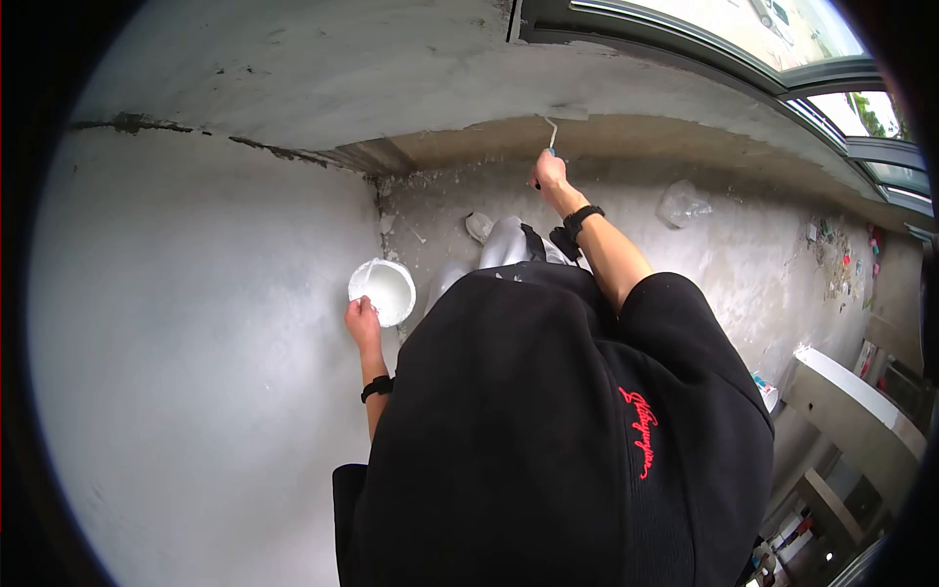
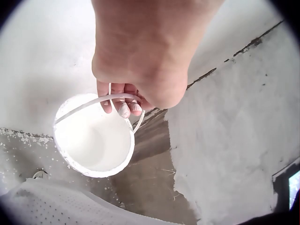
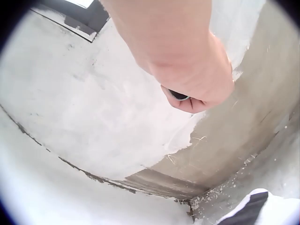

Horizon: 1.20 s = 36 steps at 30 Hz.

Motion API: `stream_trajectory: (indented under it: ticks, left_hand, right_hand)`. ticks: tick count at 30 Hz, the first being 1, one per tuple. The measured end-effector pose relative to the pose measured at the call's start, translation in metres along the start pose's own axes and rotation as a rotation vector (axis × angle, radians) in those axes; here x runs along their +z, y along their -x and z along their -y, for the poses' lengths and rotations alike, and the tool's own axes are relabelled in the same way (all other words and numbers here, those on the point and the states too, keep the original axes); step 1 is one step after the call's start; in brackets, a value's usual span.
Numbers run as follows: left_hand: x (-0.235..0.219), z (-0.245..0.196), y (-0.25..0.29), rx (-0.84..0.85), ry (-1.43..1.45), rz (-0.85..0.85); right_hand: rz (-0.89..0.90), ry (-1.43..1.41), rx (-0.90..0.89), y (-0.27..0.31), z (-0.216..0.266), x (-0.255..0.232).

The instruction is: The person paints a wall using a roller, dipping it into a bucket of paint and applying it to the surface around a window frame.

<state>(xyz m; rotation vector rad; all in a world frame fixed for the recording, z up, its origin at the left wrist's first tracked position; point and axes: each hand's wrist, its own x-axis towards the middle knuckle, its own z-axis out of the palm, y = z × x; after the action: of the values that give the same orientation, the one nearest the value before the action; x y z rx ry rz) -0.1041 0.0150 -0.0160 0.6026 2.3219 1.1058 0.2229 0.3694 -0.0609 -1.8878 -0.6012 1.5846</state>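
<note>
Left hand (image 2: 140, 61) is down low, fingers (image 2: 124, 108) curled under the thin white handle (image 2: 93, 101) of a small white bucket (image 2: 96, 136), carrying it just above the floor beside the wall; the head view shows the same grip, hand (image 1: 362, 323) at the near rim of the bucket (image 1: 383, 291), white paint inside. Right hand (image 1: 550, 171) is stretched forward and closed round the dark grip of a paint roller (image 1: 551, 135), its bent metal shank reaching the low strip of wall under the window frame (image 1: 685, 44). From the right wrist camera the hand (image 3: 197, 79) is a closed fist with only the dark end of the handle (image 3: 179, 96) peeking out; the roller head itself is hidden there. Around it, fresh white paint covers the upper wall (image 3: 117, 117) and stops at a ragged edge, with bare grey-brown plaster (image 3: 243, 140) below and to the side. A black wristband (image 1: 583, 215) sits on the right forearm, another (image 1: 377, 387) on the left. The person wears a black top with red script (image 1: 641, 430) and pale trousers (image 1: 504, 245). On the dusty concrete floor (image 1: 743, 264) lies a crumpled clear plastic bag (image 1: 682, 203), well apart from the hands.
</note>
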Motion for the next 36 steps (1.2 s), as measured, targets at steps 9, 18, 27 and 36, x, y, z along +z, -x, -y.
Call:
stream_trajectory:
  ticks: [9,18,27,36]
  left_hand:
    - [-0.005,-0.011,-0.012,0.005,-0.113,-0.077]
    - [-0.018,-0.052,-0.028,-0.054,0.148,-0.074]
    - [-0.037,-0.078,-0.025,0.037,0.256,-0.08]
    - [-0.055,-0.068,0.009,0.093,0.449,-0.108]
  right_hand:
    - [0.342,0.007,-0.128,0.091,0.024,-0.074]
    - [0.504,-0.087,-0.114,0.18,0.065,-0.04]
    - [0.681,0.145,-0.358,0.28,0.088,0.008]
    - [0.647,0.171,-0.958,0.359,0.171,0.136]
